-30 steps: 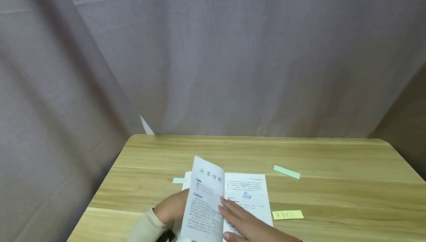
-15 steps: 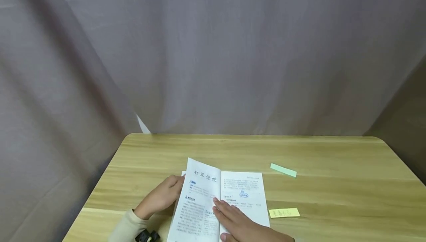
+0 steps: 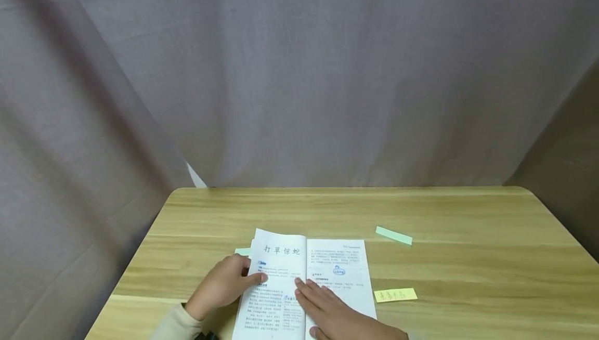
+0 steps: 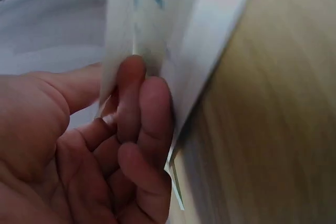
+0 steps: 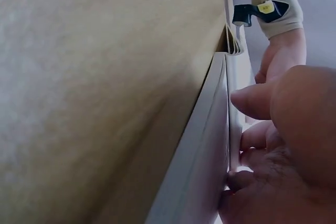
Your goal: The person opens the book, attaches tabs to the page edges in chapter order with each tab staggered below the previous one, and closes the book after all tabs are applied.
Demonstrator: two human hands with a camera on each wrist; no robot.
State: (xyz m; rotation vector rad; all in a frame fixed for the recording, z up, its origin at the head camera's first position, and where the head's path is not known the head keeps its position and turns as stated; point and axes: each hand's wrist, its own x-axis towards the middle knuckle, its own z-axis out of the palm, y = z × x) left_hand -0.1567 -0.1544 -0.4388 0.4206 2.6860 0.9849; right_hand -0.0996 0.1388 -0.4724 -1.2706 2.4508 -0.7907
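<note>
A printed book (image 3: 343, 298) lies spread at the front of the table, a heading in large characters on its left page (image 3: 281, 257). My left hand (image 3: 220, 285) pinches that page's outer edge, thumb on top and fingers underneath. In the left wrist view, the fingers of the left hand (image 4: 115, 140) reach into the gap between the lifted page (image 4: 152, 3) and the part of the book below. Extended fingers of my right hand (image 3: 329, 309) rest on the right page beside the fold. A pale green paper strip (image 3: 242, 251) sticks out past the book's left side.
Right of the book, a second green strip (image 3: 394, 235) lies on the wooden table (image 3: 468, 257). Nearer the front is a yellow strip (image 3: 395, 295) with handwriting. Grey curtain (image 3: 299, 80) hangs behind the table. A black device (image 5: 262, 11) is worn on the left wrist.
The left hand has come out from behind the raised left page, and its thumb has moved onto the front. That page has come down flatter to the left. The right hand stays by the fold.
</note>
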